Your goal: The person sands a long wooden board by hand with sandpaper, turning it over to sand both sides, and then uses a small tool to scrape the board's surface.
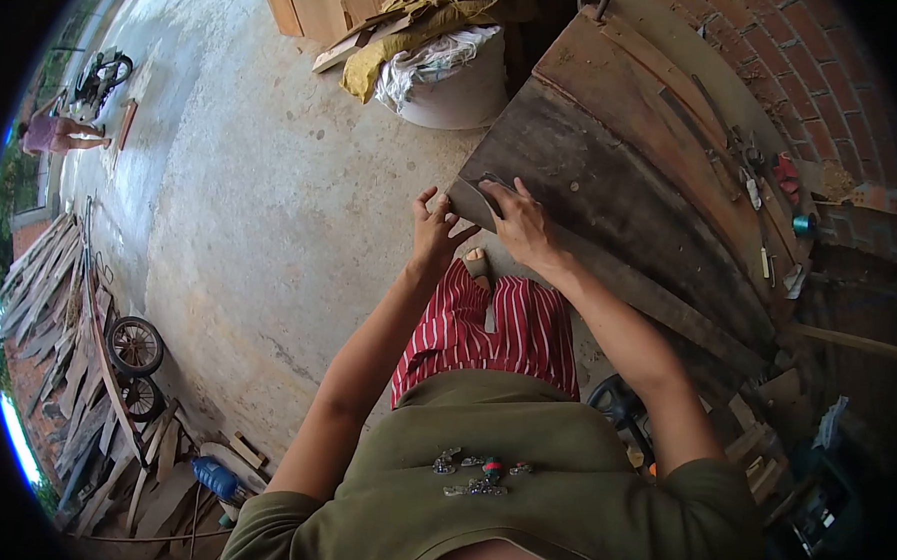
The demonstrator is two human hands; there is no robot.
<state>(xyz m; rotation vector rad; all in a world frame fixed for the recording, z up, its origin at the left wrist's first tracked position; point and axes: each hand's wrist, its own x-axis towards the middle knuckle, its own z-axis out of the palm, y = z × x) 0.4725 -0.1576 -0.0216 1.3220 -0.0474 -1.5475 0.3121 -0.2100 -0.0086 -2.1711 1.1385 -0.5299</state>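
- The left hand [437, 224] is by the near corner of the dark wooden worktop [614, 167]. Its grip is open, with the fingers spread; I can't tell if they touch the wood.
- The right hand [521, 228] is bent over that same corner. A small dark piece [488, 190] is by its fingers, partly hidden, so I can't tell what it is or how tight the grip is.
- Thin tools lie along the worktop's far side, near a red thing [786, 175] and a shiny blue-green roll [803, 224]. Many are hard to make out.
- A stuffed white sack [447, 85] sits on the floor [263, 182].
- Far off, a person [54, 135] looks small and blurry.
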